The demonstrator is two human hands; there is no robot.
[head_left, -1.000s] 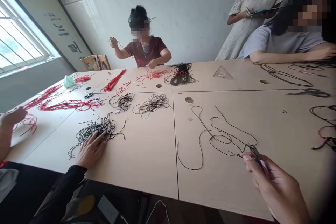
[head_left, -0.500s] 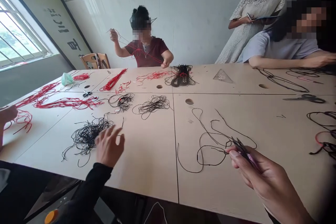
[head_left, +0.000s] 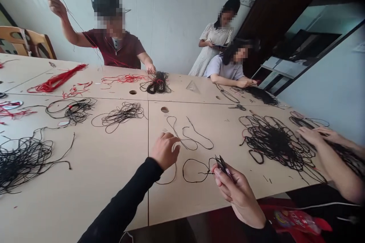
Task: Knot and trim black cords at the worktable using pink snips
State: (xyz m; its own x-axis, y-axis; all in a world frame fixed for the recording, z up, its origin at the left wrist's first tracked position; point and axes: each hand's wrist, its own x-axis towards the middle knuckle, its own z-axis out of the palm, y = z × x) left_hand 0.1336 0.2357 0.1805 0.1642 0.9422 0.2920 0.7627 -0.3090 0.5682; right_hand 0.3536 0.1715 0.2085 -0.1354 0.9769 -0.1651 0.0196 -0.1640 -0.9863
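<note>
Live at the tabletop [head_left: 85, 186]: our right hand [head_left: 238, 197] has its fingers [head_left: 225, 182] pinched around a small dark tool [head_left: 221, 166], right beside a loop of black cord [head_left: 196, 171], while our left hand [head_left: 164, 151] hovers, fingers [head_left: 172, 138] spread, near the cord's upper loops [head_left: 200, 135]. Off to our right, a co-worker's hands [head_left: 310, 134] reach a tangled black cord heap [head_left: 276, 144].

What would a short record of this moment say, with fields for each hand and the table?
Left hand: open, black-sleeved, above a thin black cord; contact unclear
Right hand: pinching a small dark pointed tool, possibly scissors
Surface: pale wooden table
Nearby: large tangled black cord heap, beside a co-worker's hands
</note>
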